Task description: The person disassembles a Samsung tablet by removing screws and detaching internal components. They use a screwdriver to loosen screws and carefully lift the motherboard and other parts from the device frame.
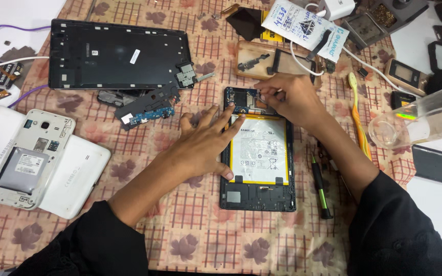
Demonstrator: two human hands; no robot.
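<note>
An opened dark tablet [258, 197] lies on the patterned cloth with its back off, showing a white battery [260, 151] edged in yellow. My left hand [208, 140] rests flat on the tablet's left edge, fingers spread, holding it down. My right hand [290, 97] is at the tablet's top end, fingertips pinched on something small at the circuit board [240, 98]; what it pinches is too small to tell.
A large black back cover [113, 53] lies at the upper left, with loose boards [147, 110] below it. An opened white phone [29, 158] sits at the left. A green-handled screwdriver [321, 186], an orange toothbrush [358, 115] and a clear cup [384, 130] lie at the right.
</note>
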